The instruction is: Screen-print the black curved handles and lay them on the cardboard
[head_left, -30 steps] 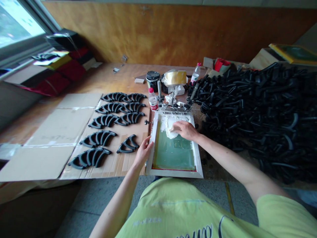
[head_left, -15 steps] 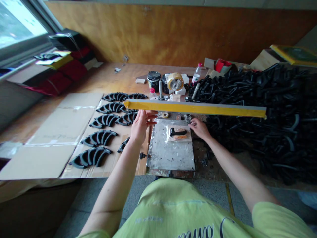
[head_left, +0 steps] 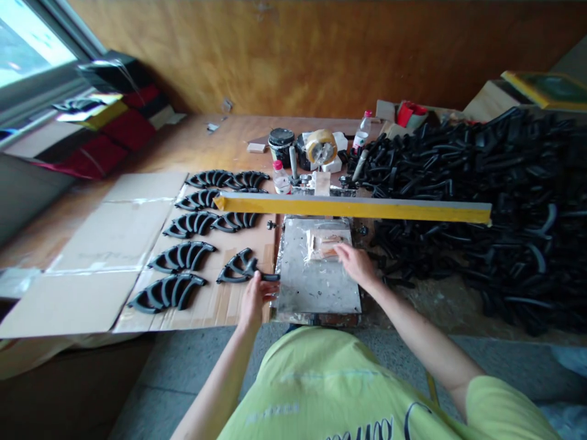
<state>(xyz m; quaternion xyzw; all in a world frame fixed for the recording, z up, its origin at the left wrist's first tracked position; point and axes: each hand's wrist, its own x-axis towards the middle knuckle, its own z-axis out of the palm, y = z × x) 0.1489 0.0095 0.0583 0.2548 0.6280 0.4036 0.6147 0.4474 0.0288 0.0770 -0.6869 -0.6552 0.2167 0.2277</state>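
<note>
My left hand (head_left: pixel 254 300) is closed on the end of a black curved handle (head_left: pixel 269 277), which lies level above the cardboard. The handle's far end reaches a small fan of black handles (head_left: pixel 235 269). At the flat metal plate (head_left: pixel 316 290), my right hand (head_left: pixel 355 263) has its fingers drawn together. Its fingertips are at the edge of a small tan holder (head_left: pixel 326 245) covered with clear film. Whether anything sits between those fingertips is hidden. No black handle shows on the holder.
A long yellow and grey bar (head_left: pixel 358 208) spans above the plate. Cardboard (head_left: pixel 114 238) at left bears several fans of handles (head_left: pixel 167 292). A large heap of black handles (head_left: pixel 458 171) covers the right. Behind stand a black tub (head_left: pixel 281 146), tape (head_left: pixel 321 146) and bottles (head_left: pixel 362 134).
The black handle has left the holder and is now in my left hand, which has moved toward me over the cardboard. My right hand has come from beside the plate to the holder.
</note>
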